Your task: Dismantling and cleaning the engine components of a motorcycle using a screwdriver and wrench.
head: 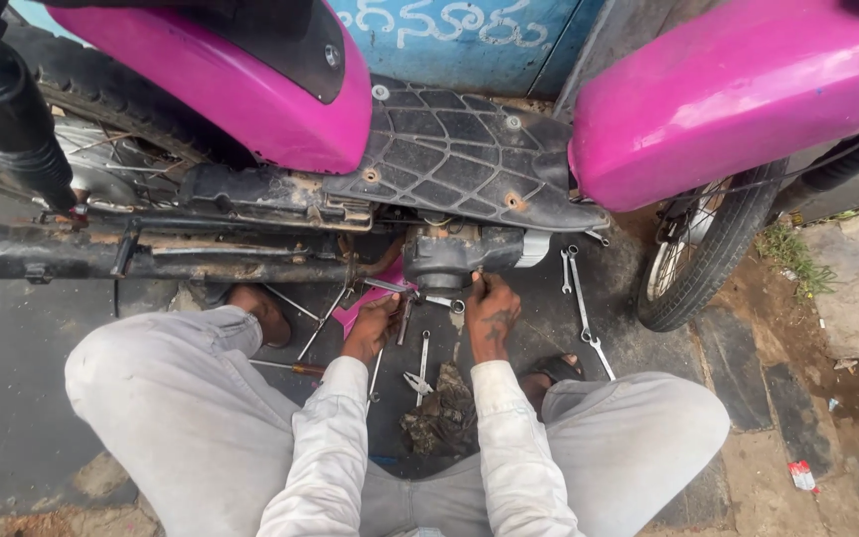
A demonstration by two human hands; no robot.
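I squat beside a pink moped with a black ribbed footboard [449,149]. My right hand [490,316] reaches up under the grimy engine block [446,257], fingers closed on a small part or tool at its underside; what it grips is hidden. My left hand [372,326] is lower and to the left, above a pink plastic piece [355,313] on the ground, fingers curled near a metal spanner [390,287]. Whether it grips the spanner is unclear.
Several spanners [581,298] and a screwdriver [290,367] lie on the dark pavement around my knees. A dirty rag [439,413] sits between my legs. The black exhaust pipe [72,254] runs left, the front wheel [698,254] stands right. My sandalled feet flank the tools.
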